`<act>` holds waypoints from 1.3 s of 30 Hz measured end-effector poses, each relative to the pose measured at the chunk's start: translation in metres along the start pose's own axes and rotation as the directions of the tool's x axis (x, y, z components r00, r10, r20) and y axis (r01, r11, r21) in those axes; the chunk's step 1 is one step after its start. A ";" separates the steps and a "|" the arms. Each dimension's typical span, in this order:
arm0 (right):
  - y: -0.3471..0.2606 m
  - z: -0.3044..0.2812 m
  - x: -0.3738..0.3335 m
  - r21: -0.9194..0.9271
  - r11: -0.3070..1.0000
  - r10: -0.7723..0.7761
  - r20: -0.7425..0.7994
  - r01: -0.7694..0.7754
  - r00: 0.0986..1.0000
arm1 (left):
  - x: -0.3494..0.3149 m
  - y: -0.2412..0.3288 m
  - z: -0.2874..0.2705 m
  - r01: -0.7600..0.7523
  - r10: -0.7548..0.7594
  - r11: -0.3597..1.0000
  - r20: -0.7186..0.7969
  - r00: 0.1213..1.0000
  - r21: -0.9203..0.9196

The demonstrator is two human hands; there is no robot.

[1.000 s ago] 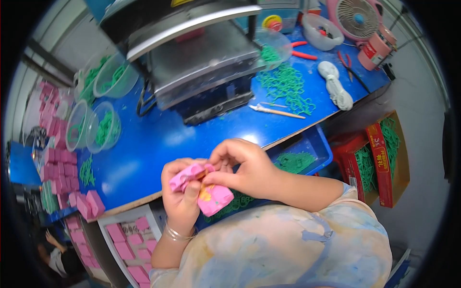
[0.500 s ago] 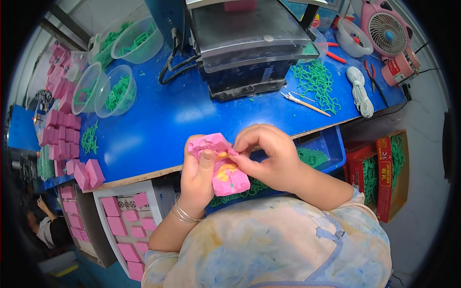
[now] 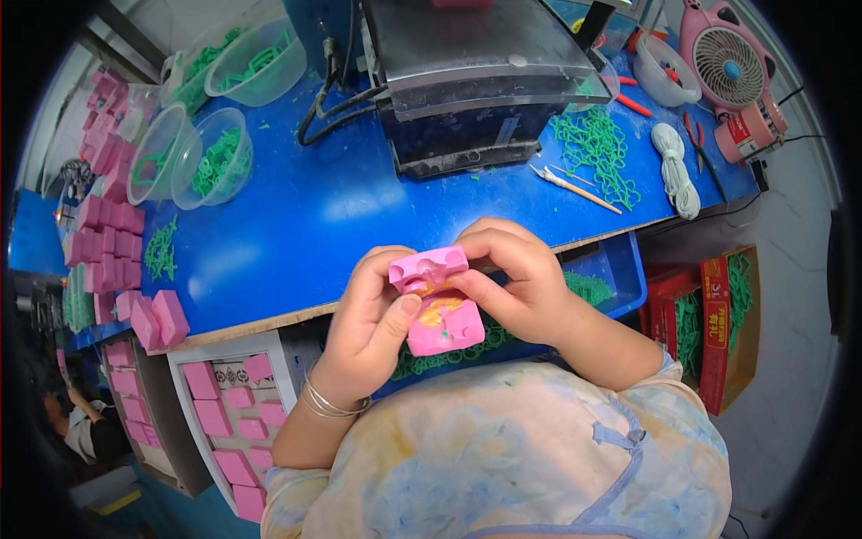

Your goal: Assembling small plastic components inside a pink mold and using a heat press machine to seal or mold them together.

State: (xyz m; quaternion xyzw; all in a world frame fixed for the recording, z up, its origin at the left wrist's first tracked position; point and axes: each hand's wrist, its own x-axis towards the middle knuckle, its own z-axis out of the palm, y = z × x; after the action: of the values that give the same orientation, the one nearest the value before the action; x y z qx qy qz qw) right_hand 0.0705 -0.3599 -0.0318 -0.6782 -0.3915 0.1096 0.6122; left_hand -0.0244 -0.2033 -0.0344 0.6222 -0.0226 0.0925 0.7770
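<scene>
While the pink mould [image 3: 437,301] is held above the blue table's [image 3: 296,234] near edge, it is being opened: the left hand [image 3: 373,319] and right hand [image 3: 521,283] are clamped on it. A careful peeling seems required next.

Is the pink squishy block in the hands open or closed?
Open. The pink mould is peeled apart by the left hand and right hand, showing an orange-yellow hollow inside.
</scene>
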 end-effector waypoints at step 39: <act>-0.011 0.007 0.005 0.106 0.994 0.029 0.027 -0.031 0.999 | 0.001 0.002 -0.011 0.025 -0.026 0.999 -0.011 1.000 -0.047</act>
State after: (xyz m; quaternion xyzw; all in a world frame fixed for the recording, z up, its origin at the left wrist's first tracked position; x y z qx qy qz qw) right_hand 0.0652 -0.3522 -0.0219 -0.6491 -0.3825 0.1480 0.6407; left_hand -0.0243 -0.1923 -0.0343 0.6033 -0.0122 0.0856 0.7928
